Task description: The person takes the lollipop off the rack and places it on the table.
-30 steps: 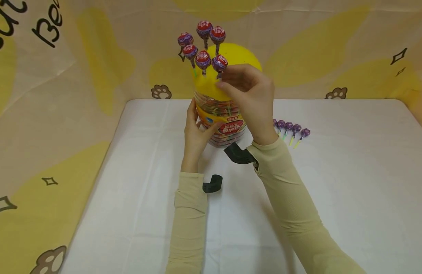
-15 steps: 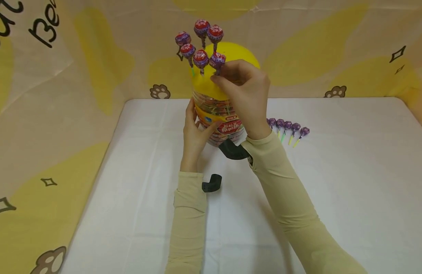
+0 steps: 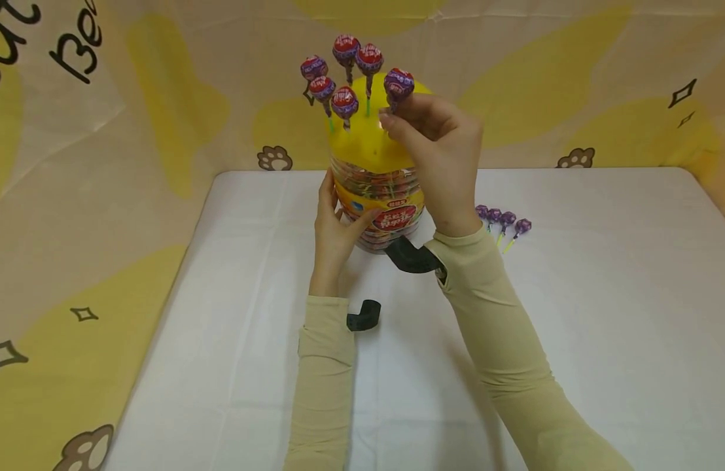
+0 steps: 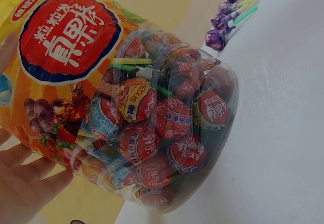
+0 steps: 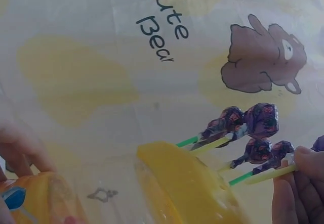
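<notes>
In the head view, a clear ribbed jar (image 3: pixel 394 217) full of wrapped lollipops stands on the table under a domed yellow lid (image 3: pixel 368 145). My left hand (image 3: pixel 334 239) grips the jar's side, fingers around the left and thumb across the front label. Above the lid's right part, my right hand (image 3: pixel 446 154) pinches a purple-and-red lollipop (image 3: pixel 399 85) just below its wrapped head. The right wrist view shows its pale yellow stick (image 5: pixel 271 174) between thumb and fingers. Several more lollipops (image 3: pixel 345 102) stick up from the lid's left and back parts.
Several purple lollipops (image 3: pixel 507 219) lie in a row on the white table (image 3: pixel 598 314), right of the jar and partly behind my right forearm. A patterned cloth (image 3: pixel 515 85) rises behind the table's far edge. Dark wrist mounts (image 3: pixel 364 316) jut from both sleeves.
My right hand first shifted slightly left, then rose to the right, drawing its lollipop away from the others at the lid's front. The left hand keeps its grip on the jar.
</notes>
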### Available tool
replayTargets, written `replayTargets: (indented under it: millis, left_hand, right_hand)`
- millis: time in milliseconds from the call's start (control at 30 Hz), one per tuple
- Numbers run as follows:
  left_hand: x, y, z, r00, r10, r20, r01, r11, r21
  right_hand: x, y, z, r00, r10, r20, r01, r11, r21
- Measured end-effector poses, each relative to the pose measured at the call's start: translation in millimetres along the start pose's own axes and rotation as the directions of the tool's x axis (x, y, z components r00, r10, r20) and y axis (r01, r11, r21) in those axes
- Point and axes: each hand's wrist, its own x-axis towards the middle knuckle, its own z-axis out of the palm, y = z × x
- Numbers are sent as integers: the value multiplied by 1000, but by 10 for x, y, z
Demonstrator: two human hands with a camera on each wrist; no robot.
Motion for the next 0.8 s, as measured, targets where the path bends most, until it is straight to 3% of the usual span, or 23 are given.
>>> replayTargets:
  millis: [167,400,800]
  left_hand:
    - [1,-6,2,1000,-3,3,3,1000,-4]
    - [0,-15,1,1000,4,4,-4,1000,-10]
    - [3,-8,-1,1000,10,5,-10,1000,-27]
  right_hand:
    - [-2,-21,-40,1000,21,22,-22,999,28]
    - [-30,-55,-145,988,147,55,-153,977,151]
    - [-197,78,-543,976,210,52,-216,958,190]
